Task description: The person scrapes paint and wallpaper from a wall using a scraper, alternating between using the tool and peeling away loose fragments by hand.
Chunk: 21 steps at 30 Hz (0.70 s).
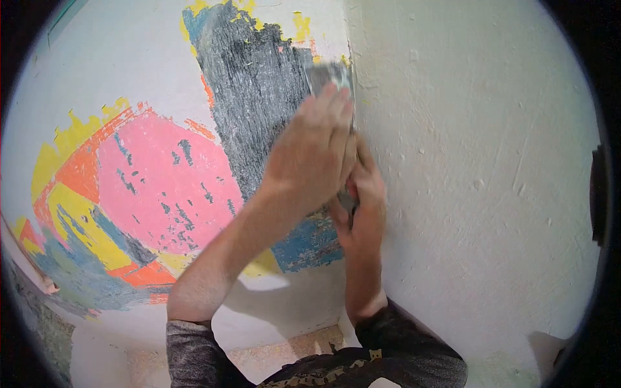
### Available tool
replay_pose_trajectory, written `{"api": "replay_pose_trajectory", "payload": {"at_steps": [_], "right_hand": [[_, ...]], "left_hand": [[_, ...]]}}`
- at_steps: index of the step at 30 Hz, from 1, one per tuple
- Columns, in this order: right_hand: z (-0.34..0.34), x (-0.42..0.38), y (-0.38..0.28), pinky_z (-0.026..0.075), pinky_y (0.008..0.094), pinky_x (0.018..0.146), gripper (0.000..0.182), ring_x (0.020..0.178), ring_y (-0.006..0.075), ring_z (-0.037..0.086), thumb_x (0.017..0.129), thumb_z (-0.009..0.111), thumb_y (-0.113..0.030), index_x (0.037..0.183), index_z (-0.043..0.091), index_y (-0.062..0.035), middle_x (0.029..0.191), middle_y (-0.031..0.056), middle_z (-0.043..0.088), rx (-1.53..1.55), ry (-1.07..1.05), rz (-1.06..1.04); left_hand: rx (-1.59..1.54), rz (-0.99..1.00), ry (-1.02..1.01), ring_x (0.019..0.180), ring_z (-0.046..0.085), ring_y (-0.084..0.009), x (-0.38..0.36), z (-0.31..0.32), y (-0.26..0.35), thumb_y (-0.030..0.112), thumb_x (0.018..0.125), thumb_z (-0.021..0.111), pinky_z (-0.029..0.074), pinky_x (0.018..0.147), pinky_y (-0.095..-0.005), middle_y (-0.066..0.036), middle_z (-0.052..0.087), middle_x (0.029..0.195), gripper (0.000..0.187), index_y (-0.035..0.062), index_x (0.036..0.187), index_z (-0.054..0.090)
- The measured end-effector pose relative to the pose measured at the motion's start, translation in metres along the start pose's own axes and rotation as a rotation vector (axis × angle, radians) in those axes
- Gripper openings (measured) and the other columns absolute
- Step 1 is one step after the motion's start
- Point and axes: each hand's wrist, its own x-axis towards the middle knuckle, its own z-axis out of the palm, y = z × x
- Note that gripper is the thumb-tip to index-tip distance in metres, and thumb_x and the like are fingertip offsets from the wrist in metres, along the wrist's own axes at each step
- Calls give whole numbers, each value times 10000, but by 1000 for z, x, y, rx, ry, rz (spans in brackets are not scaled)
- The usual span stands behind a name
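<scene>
- left hand (312,145) nearly flat, fingers straight over the scraper (322,74);
- right hand (365,194) lower, curled round its handle (349,202);
- scraper at the wall (129,58), blade edge showing just beyond the left fingertips (332,87).

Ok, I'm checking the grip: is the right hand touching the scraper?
Touching: in the head view, the right hand grips the scraper by its handle.

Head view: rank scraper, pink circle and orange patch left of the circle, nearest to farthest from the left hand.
1. Scraper: at the left hand, its upper end showing just above the fingers.
2. Pink circle: left of the hand, slightly lower.
3. Orange patch: farther left, past the circle's left edge.
</scene>
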Motion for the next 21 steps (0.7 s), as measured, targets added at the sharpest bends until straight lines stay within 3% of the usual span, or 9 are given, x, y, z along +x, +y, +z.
{"api": "replay_pose_trajectory", "payload": {"at_steps": [1, 3, 4, 6, 10, 15, 17, 18, 21], "right_hand": [[4, 6, -9, 471, 307, 876, 369, 1105, 197, 539, 937, 390, -50, 1286, 441, 58, 1309, 239, 449, -5, 0, 4], [9, 13, -22, 446, 314, 908, 367, 1124, 208, 526, 920, 397, -30, 1268, 452, 72, 1351, 243, 414, 787, 36, 273], [8, 5, -15, 446, 314, 908, 367, 1124, 208, 526, 920, 397, -30, 1268, 452, 72, 1351, 243, 414, 787, 29, 274], [2, -23, 6, 480, 271, 824, 375, 1104, 196, 529, 904, 428, -42, 1266, 464, 52, 1330, 225, 437, 388, -18, 38], [-12, -25, 8, 497, 216, 676, 383, 1050, 197, 554, 891, 458, -51, 1266, 474, 24, 1288, 206, 468, -70, -53, 27], [-7, 6, 9, 434, 154, 487, 384, 687, 70, 575, 907, 440, -84, 1287, 465, -40, 1053, 88, 569, 1222, -421, 130], [-9, -25, 5, 413, 156, 445, 355, 619, 45, 528, 915, 439, -102, 1266, 464, -55, 960, 43, 555, 1153, -344, 219], [-9, -34, 2, 393, 158, 403, 327, 550, 20, 481, 923, 438, -121, 1245, 463, -70, 866, -1, 541, 1084, -275, 303], [-3, -25, -20, 343, 182, 298, 328, 439, 40, 443, 925, 443, -114, 1242, 439, -30, 801, 51, 576, 1046, -47, 437]], "left_hand": [[1, -3, 52, 1276, 373, -348, 7, -1, -5, 217, 903, 465, 278, 1076, -424, -227, 443, 1312, 448, -88, 1232, 463], [20, -17, 31, 1260, 389, -353, 10, -3, -2, 198, 899, 463, 291, 1068, -426, -233, 454, 1297, 433, -94, 1219, 470], [46, -26, 13, 1243, 406, -359, 11, -4, -1, 180, 894, 461, 305, 1060, -427, -239, 465, 1282, 419, -99, 1205, 476], [21, 3, -20, 1236, 413, -360, -17, 0, 14, 170, 879, 470, 319, 1050, -426, -241, 474, 1273, 416, -104, 1192, 481], [28, 22, 36, 1229, 422, -362, -10, -3, 16, 159, 860, 490, 343, 1035, -413, -242, 496, 1249, 392, -113, 1141, 519], [166, 49, -54, 1183, 475, -361, 15, -23, 9, 164, 836, 506, 390, 1001, -393, -229, 545, 1199, 387, -107, 1109, 552], [105, 0, -139, 1162, 497, -356, -2, -19, 19, 161, 827, 510, 407, 987, -384, -227, 561, 1180, 375, -102, 1086, 572], [136, 21, -41, 1141, 515, -350, -17, -2, 21, 161, 805, 517, 424, 970, -377, -229, 573, 1158, 382, -106, 1071, 577], [169, 58, 69, 1117, 532, -346, -9, -3, 14, 161, 794, 521, 444, 948, -366, -238, 584, 1130, 387, -117, 1059, 574]]}}
